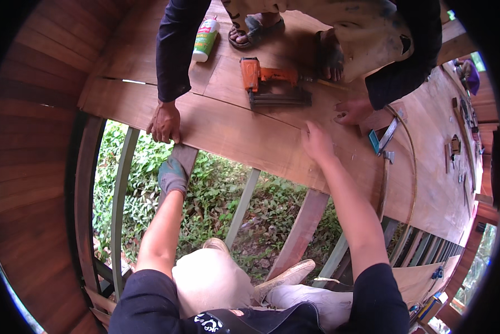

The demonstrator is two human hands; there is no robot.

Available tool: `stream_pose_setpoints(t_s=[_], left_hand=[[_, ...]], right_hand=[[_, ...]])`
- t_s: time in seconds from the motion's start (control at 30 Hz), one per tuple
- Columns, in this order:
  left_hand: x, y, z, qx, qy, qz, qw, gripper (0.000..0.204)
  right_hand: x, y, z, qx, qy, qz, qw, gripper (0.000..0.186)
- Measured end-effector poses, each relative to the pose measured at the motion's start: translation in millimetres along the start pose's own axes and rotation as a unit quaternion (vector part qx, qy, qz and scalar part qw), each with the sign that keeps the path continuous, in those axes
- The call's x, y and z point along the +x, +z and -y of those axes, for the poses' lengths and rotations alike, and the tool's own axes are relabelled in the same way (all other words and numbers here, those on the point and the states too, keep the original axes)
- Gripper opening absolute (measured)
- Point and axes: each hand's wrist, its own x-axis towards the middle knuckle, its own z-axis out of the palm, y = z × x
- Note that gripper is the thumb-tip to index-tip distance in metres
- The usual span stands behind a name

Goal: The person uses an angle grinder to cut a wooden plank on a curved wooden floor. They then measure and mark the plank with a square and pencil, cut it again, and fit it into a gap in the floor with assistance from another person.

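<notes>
My left hand (173, 175), in a grey-green glove, is closed around a dark wooden joist (186, 157) just below the edge of a plywood sheet (244, 140). My right hand (318, 143) is bare and rests on the same sheet farther right, its fingers stretched out and holding nothing. Across from me, a co-worker's hand (165, 121) presses on the sheet's edge close to my glove. The co-worker's other hand (354, 111) is by a small wooden piece (377, 121). An orange nail gun (272, 83) lies on the plywood between the co-worker's arms.
Open gaps between floor joists (242, 209) show green plants (216, 189) below me. A glue bottle (205, 39) lies at the back left. A hammer (387, 167), a blue-edged tool (384, 135) and a curving hose (413, 167) lie right. A plank wall (32, 156) stands left.
</notes>
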Motion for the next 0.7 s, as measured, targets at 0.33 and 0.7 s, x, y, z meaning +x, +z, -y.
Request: stream_pose_setpoints(t_s=[0.33,0.7], left_hand=[[-9,-2,-2,0.002,0.044,-0.016,0.999,0.058],[-7,4,4,-0.031,0.062,0.003,0.998,0.07]], right_hand=[[184,39,76,-0.244,-0.032,0.07,0.967,0.069],[177,36,43,-0.243,-0.054,-0.003,0.969,0.033]])
